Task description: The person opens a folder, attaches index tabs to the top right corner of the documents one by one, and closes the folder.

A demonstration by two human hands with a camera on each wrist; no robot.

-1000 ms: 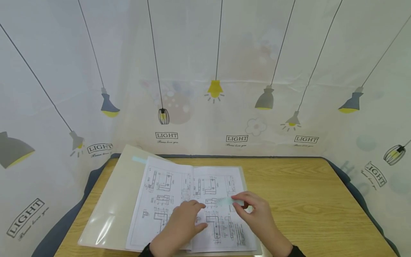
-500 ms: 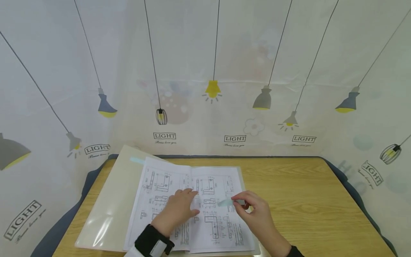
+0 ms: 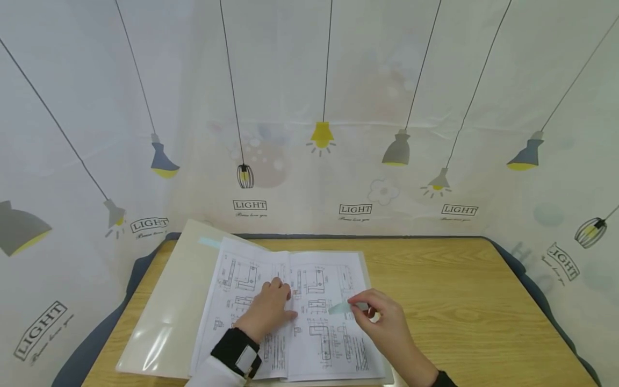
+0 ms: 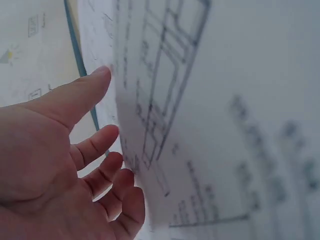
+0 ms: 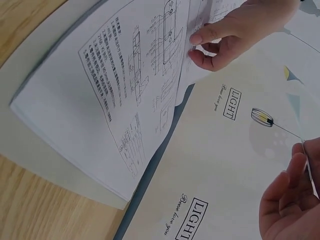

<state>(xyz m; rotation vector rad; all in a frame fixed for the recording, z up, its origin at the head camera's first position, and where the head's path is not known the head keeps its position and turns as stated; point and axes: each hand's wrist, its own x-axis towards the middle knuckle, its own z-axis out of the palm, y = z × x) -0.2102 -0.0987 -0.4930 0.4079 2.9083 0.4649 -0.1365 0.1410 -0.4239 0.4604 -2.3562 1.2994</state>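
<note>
Pale blue-green strip (image 3: 340,308): thin, flat; one end pinched between thumb and forefinger of the right hand (image 3: 384,317), other end free. Location: over the right page (image 3: 355,336) of a spread booklet (image 3: 296,368), around mid-page, just beside the middle drawing. Long axis: leftward from the right fingertips toward the fold, free end tipped slightly toward the near edge in the head view. Apparently raised off the paper, judging by the backdrop (image 5: 190,165) behind the free end in the right wrist view.

Right hand: narrow grip, strip only; nearer of the two, directly at the strip's right end.

Left hand (image 3: 267,306): back uppermost, over the left page (image 3: 205,344) beside the fold. Fingers loosely bent, thumb spread apart toward the right page; no item visible in the grasp. Pressure on the paper: cannot tell. Strip to the right of the thumb, nearly level, some page between. Black band (image 3: 231,346) at the wrist.

Booklet: line drawings and small print on both pages. Cream cover (image 3: 159,306) out to the left, light-blue label (image 3: 209,242) near the far end. Support: wood-grain tabletop (image 3: 459,306).
</note>
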